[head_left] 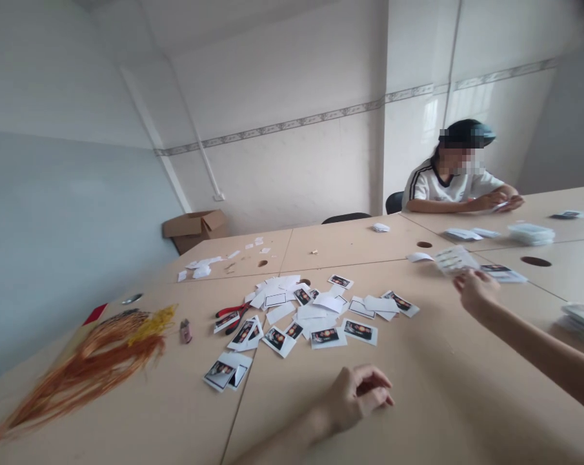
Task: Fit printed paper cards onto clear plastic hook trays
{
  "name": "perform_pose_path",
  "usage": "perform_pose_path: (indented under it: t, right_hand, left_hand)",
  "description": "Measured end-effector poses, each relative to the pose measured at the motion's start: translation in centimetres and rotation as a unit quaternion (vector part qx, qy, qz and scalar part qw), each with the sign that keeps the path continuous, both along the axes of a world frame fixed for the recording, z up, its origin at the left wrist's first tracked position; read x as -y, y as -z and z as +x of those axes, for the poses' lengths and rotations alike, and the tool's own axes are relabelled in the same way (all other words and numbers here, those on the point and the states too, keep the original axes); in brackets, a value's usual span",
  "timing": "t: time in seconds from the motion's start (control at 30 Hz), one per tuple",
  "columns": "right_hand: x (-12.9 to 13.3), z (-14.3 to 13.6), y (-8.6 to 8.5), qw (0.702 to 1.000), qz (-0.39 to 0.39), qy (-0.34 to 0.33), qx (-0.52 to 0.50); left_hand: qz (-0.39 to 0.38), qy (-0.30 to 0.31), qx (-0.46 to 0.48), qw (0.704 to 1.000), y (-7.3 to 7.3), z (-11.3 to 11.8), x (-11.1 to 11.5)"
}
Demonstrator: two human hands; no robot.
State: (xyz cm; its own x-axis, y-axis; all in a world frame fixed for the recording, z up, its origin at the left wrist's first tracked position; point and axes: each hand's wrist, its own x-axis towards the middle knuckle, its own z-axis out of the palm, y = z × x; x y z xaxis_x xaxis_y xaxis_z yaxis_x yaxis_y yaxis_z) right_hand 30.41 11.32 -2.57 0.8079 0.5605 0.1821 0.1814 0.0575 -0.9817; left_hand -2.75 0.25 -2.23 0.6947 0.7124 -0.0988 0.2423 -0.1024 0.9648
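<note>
My right hand (476,292) reaches out over the table on the right and pinches the near edge of a clear plastic packet (456,259). Small, slim items show inside the packet, too blurred to name. Just past that hand lies a printed card (503,273). My left hand (362,397) hovers low over the bare front of the table, fingers loosely curled, thumb apart, nothing between them. Beyond it spreads a loose heap of small cards (324,336), some showing dark pictures, others white sides.
Red-handled pliers (231,311) lie at the heap's left edge. Further left are a small pinkish tool (186,331) and orange strands (112,361). Stacked packets (531,234) stand at the right. A person (449,171) sits across the table, holding something small. A cardboard box (195,227) stands behind.
</note>
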Motion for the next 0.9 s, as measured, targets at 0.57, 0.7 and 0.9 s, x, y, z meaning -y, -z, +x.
perform_pose_path:
  t: [0.57, 0.7, 0.9]
  right_hand:
    - [12.6, -17.5, 1.4, 0.789, 0.061, -0.497, -0.357]
    - [14.0, -17.6, 0.6, 0.783, 0.060, -0.568, -0.246]
    - [15.1, -17.3, 0.9, 0.833, 0.014, -0.544, -0.102]
  left_hand:
    - [0.023, -0.128, 0.108, 0.986, -0.6, 0.4, -0.7]
    - [0.058, -0.200, 0.069, 0.976, -0.8, 0.2, -0.7]
    - [0.113, -0.210, 0.041, 0.970, -1.2, 0.1, -0.4]
